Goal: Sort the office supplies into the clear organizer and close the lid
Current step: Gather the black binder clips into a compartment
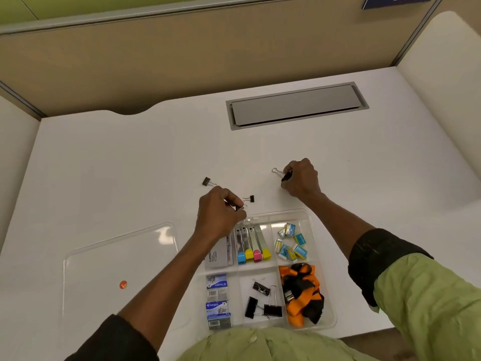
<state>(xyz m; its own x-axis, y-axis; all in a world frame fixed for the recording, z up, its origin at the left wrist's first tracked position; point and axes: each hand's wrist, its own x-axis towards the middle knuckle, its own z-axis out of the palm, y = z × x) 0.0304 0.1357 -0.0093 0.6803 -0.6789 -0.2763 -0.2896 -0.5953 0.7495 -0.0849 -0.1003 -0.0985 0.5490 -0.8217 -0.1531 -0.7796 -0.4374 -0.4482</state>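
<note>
The clear organizer lies open on the white desk near the front edge, and its lid lies flat to its left. Inside are highlighters, small blue boxes, staple boxes, an orange lanyard and three black binder clips. My left hand pinches a small black binder clip just beyond the organizer's far edge. My right hand grips another binder clip, its wire handles sticking out left. Two loose clips lie on the desk, one left and one between my hands.
A grey cable hatch is set into the desk behind the work area. Beige partition walls close off the back and sides. A small orange dot shows on or under the lid.
</note>
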